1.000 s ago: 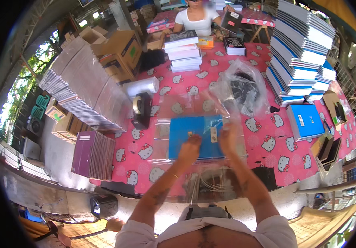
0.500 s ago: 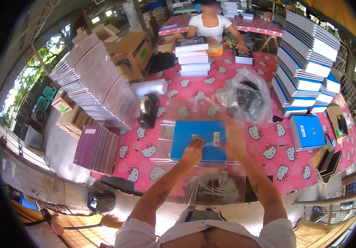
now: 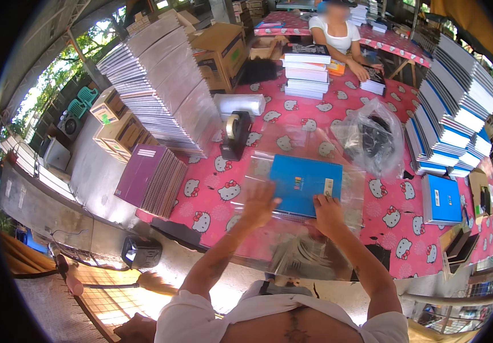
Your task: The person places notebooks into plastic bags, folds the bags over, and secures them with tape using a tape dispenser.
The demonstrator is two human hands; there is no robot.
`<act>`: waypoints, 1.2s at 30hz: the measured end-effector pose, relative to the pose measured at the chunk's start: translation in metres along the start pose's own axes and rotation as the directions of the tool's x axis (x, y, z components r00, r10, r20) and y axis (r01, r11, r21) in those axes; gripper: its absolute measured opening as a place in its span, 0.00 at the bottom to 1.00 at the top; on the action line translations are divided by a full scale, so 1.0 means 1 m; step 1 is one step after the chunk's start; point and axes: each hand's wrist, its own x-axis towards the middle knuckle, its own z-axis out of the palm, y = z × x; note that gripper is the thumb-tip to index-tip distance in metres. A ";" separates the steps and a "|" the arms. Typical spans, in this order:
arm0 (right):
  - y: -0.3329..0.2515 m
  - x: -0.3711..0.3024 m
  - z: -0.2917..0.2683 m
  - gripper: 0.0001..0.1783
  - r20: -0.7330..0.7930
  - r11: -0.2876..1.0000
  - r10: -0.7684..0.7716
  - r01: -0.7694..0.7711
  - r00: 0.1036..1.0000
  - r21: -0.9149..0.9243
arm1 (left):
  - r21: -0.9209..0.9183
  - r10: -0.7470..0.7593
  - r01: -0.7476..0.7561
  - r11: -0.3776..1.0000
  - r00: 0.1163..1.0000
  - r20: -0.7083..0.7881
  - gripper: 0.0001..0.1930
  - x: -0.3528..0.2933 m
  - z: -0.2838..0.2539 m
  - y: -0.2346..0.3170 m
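A blue spiral notebook (image 3: pixel 306 180) lies flat on a clear plastic sheet (image 3: pixel 258 166) on the pink table. My right hand (image 3: pixel 329 215) rests with its fingertips on the cover's near right part, fingers laid down on it. My left hand (image 3: pixel 259 204) is at the notebook's left edge over the plastic, fingers outstretched and slightly blurred; nothing shows in its grasp. The clear sheet runs past the notebook on all sides and hangs toward my lap. A black tape dispenser (image 3: pixel 237 137) stands beyond my left hand.
Wrapped notebooks (image 3: pixel 169 86) and purple notebooks (image 3: pixel 152 177) are stacked at left. A crumpled clear bag (image 3: pixel 372 140) lies beyond the notebook. Blue-covered notebooks (image 3: pixel 442 199) and a tall stack (image 3: pixel 452 108) stand at right. Across the table, a person (image 3: pixel 338 37) touches a black book.
My left hand has left the cover and moved to the notebook's left edge. My right hand has come from the right side onto the cover. The view has turned left.
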 end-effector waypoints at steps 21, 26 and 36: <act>-0.015 0.003 -0.006 0.44 -0.025 1.000 0.023 -0.023 0.999 0.012 | -0.901 -0.574 0.434 -0.017 0.734 0.364 0.03 0.064 -0.011 -0.244; -0.010 0.003 -0.010 0.42 0.009 0.998 0.039 -0.039 0.999 0.057 | -0.556 -0.470 0.462 0.691 0.871 0.141 0.13 0.063 -0.041 -0.184; 0.003 -0.003 0.002 0.40 -0.083 0.997 -0.042 0.047 0.996 0.060 | -0.395 -0.127 0.399 0.828 0.818 0.561 0.20 0.098 -0.014 0.074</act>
